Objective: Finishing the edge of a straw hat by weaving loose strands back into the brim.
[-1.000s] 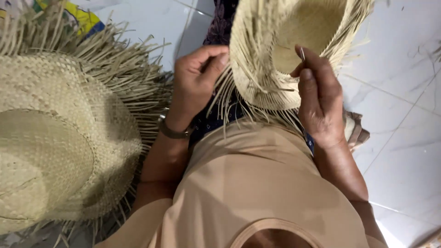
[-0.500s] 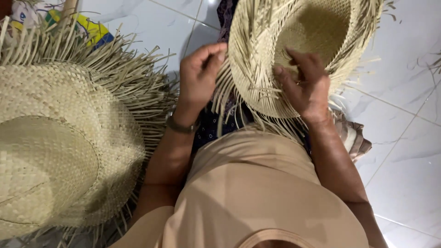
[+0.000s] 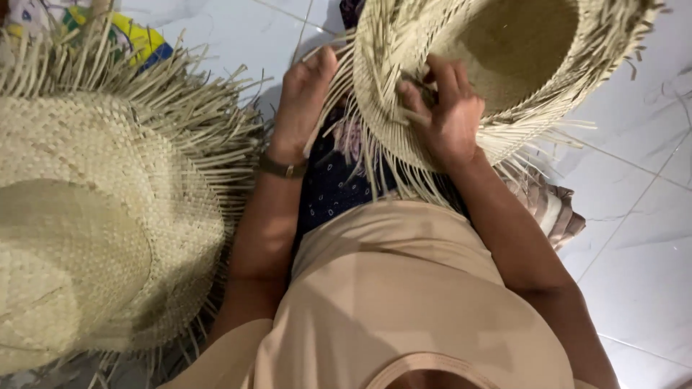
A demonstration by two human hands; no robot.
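I hold a half-woven straw hat [image 3: 519, 65] upside down over my lap, its hollow crown facing me and loose strands hanging off the brim. My right hand [image 3: 443, 108] lies on the near brim, fingers curled and pinching the straw strands there. My left hand [image 3: 303, 101] is at the hat's left edge, fingers pressed against the hanging strands; whether it grips them is hidden. A dark band sits on my left wrist [image 3: 285, 168].
A second, larger straw hat [image 3: 101, 216] with a fringed brim lies on the floor at left. A yellow and blue packet [image 3: 144, 39] shows behind it. Folded patterned cloth [image 3: 551, 209] lies right of my lap on the white tiled floor [image 3: 634, 238].
The hat has shifted up and to the right in view. My right hand moved from the brim's right side onto the near brim and curled its fingers over the strands.
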